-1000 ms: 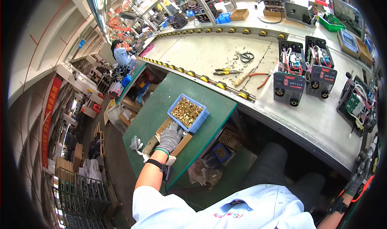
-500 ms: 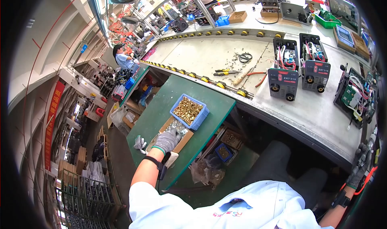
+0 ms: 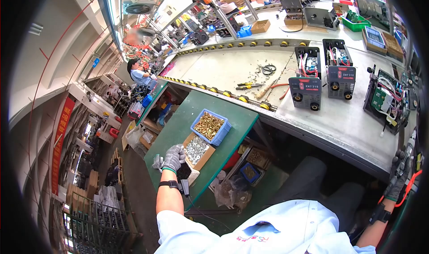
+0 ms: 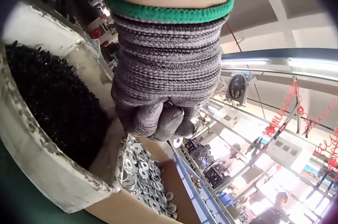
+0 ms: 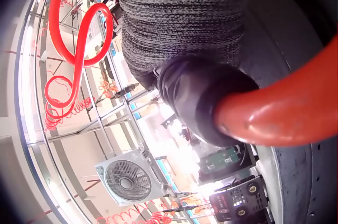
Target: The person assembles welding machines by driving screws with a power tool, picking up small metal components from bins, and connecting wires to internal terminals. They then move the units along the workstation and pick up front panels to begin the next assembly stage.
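Landmark = green side table [image 3: 178, 120], set against the long grey workbench [image 3: 348, 124]. On the bench past the table: 2 open welder units [image 3: 305, 82], front labels read "ZX7 315"; a 3rd unit at the bench's right end is cut off by the frame edge. Pliers & scissors [image 3: 267, 69] lie further back. On the table: blue bin [image 3: 210, 127] of brass parts, touching a cardboard box [image 3: 196, 150] of silver washers; just beside the box, at the table's near edge, a white tub of black screws [image 4: 47, 108], mostly hidden in head view. Left hand [image 3: 173, 158], gloved, over that tub: fingers curled tight into a fist, contents hidden, can't tell if it holds anything. Right hand [image 3: 397, 189], gloved, far right of the table, half cut off: wrapped round a black tool w/ red coiled hose [image 5: 274, 108].
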`<state>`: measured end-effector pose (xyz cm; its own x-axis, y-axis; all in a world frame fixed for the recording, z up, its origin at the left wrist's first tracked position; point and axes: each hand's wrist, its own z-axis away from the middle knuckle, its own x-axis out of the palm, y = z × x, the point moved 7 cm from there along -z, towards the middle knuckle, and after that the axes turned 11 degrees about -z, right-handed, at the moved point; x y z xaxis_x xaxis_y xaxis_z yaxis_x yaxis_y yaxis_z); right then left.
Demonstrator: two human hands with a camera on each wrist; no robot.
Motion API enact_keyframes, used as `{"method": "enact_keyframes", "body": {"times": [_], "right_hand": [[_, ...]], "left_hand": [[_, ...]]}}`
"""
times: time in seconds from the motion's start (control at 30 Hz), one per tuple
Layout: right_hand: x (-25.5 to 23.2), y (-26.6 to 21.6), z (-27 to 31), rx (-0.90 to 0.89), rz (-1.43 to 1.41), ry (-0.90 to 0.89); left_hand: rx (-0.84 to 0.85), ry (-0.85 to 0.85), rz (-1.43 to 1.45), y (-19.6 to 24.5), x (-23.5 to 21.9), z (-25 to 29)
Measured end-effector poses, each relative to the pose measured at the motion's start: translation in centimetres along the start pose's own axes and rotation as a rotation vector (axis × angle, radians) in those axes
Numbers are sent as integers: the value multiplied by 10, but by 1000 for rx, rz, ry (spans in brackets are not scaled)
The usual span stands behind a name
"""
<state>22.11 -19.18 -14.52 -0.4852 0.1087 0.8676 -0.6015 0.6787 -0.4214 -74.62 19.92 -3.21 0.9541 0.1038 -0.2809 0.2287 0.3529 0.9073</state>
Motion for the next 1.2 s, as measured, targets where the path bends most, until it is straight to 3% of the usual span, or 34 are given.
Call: {"method": "enact_keyframes", "body": {"times": [0.2, 0.3, 0.33, 0.4, 0.53, 0.63, 0.8, 0.87, 1.0, 1.2], "right_hand": [[-48, -15, 1, -74, 122, 161], [-42, -27, -2, 26, 163, -4], [-5, -19, 12, -11, 266, 219], [-34, -31, 8, 11, 382, 168], [-59, -52, 9, 34, 482, 136], [-44, -47, 5, 27, 467, 172], [-23, -45, 1, 33, 461, 209], [-21, -41, -2, 38, 451, 216], [-27, -37, -1, 46, 420, 235], [-40, -33, 2, 34, 357, 249]], "left_hand": [[-3, 5, 176, 4, 11, 21], [-16, -51, 205, 7, 10, 18], [25, -125, 247, 9, 14, 18], [114, -273, 302, 5, 12, 9], [23, -214, 307, 4, 20, 7], [-39, -156, 348, 9, 27, 12], [-117, -98, 297, 7, 23, 1], [-73, -181, 118, 17, 28, 3], [-100, -187, -108, 26, 32, 3], [-185, -141, -138, 35, 38, 8]]}}
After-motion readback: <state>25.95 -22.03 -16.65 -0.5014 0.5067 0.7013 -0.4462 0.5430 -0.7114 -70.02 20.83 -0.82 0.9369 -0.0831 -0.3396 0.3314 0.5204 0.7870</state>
